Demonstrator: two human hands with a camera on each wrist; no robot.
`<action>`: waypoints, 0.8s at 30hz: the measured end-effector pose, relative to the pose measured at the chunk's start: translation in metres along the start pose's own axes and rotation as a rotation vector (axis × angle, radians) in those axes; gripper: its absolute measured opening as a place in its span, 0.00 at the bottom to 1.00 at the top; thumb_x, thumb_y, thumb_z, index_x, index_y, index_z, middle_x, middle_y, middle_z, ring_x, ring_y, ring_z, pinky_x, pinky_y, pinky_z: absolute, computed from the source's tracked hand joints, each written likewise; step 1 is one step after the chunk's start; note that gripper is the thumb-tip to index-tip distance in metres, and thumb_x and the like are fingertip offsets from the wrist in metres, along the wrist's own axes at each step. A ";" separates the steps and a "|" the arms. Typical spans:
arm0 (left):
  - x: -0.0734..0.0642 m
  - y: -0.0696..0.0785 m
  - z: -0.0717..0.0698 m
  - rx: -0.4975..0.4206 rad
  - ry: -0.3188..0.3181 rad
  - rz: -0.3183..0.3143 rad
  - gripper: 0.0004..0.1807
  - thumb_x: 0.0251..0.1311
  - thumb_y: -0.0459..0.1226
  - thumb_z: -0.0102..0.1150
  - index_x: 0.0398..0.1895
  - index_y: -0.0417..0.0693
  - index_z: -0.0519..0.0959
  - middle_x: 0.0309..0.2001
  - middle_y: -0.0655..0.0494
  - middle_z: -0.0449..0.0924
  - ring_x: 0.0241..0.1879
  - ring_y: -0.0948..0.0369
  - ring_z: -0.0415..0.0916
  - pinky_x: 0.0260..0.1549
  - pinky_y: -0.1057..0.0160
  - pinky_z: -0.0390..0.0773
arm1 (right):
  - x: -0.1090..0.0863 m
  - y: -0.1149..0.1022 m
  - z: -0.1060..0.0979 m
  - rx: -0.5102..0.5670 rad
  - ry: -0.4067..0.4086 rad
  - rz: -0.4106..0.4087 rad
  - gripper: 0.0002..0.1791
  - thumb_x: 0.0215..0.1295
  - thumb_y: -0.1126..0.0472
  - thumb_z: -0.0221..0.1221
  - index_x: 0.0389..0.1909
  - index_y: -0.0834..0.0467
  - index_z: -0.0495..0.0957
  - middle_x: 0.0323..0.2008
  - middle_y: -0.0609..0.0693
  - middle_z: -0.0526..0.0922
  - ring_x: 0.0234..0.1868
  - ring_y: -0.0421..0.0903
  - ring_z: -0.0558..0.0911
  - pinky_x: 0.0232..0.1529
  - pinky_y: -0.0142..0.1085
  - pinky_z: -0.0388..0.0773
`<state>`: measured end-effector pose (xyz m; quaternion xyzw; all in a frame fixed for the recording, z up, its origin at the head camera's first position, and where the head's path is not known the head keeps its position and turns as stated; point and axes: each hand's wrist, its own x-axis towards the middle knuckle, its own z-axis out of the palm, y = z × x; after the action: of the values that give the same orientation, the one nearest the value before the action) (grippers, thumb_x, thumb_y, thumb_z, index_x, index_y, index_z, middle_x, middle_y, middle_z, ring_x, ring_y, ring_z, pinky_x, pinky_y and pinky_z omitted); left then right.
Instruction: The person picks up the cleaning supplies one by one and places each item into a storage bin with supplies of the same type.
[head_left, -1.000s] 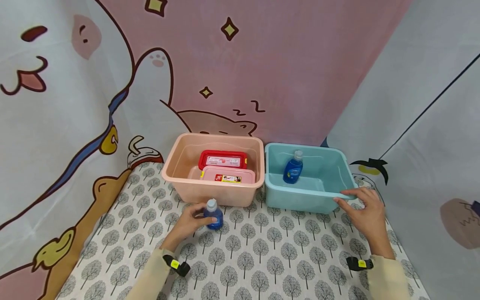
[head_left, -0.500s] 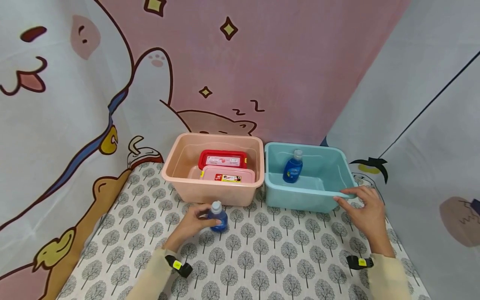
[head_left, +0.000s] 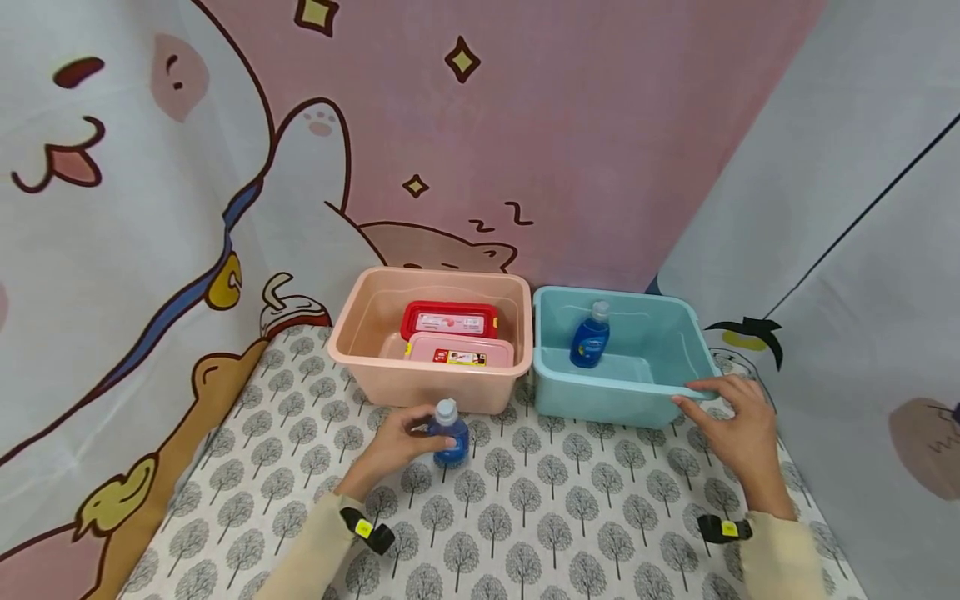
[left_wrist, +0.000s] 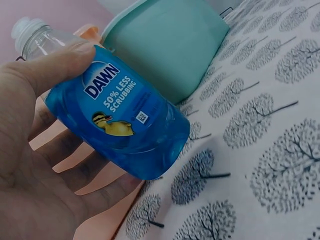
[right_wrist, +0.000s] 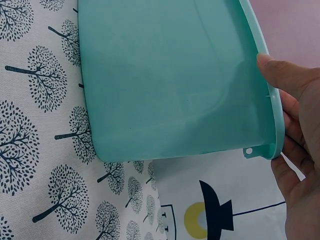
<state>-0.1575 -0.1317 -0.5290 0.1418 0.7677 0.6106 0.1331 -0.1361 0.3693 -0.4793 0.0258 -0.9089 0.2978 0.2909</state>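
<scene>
My left hand (head_left: 401, 442) holds a blue dish soap bottle (left_wrist: 120, 110) between thumb and fingers, in front of the pink bin (head_left: 431, 382). The bottle has a clear-white cap and a Dawn label with a duckling, which faces the left wrist camera. In the right wrist view my right hand (right_wrist: 300, 115) pinches the rim at the near right corner of the teal bin (right_wrist: 175, 80), thumb on one side and fingers on the other. A second blue dish soap bottle (head_left: 590, 337) stands leaning slightly inside the teal bin, towards its left end.
Inside the pink bin lie a red-lidded box (head_left: 450, 320) and a pink-lidded box (head_left: 461, 350). Both bins stand side by side against a cartoon-print curtain (head_left: 585, 150). A tree-print cloth (head_left: 525, 517) covers the table in front of them.
My left hand has moved a little to the right with the dish soap bottle, along the front of the pink bin. The right hand keeps its grip on the teal bin's rim.
</scene>
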 end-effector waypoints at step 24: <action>0.014 0.049 0.021 -0.073 -0.086 0.115 0.23 0.57 0.36 0.74 0.56 0.47 0.83 0.57 0.46 0.84 0.54 0.52 0.83 0.55 0.54 0.82 | 0.000 0.000 0.000 -0.005 -0.004 0.008 0.16 0.52 0.62 0.78 0.41 0.58 0.87 0.43 0.56 0.84 0.54 0.56 0.72 0.53 0.59 0.65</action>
<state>-0.1599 -0.0964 -0.4860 0.2068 0.7290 0.6382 0.1358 -0.1362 0.3692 -0.4786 0.0222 -0.9102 0.2967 0.2880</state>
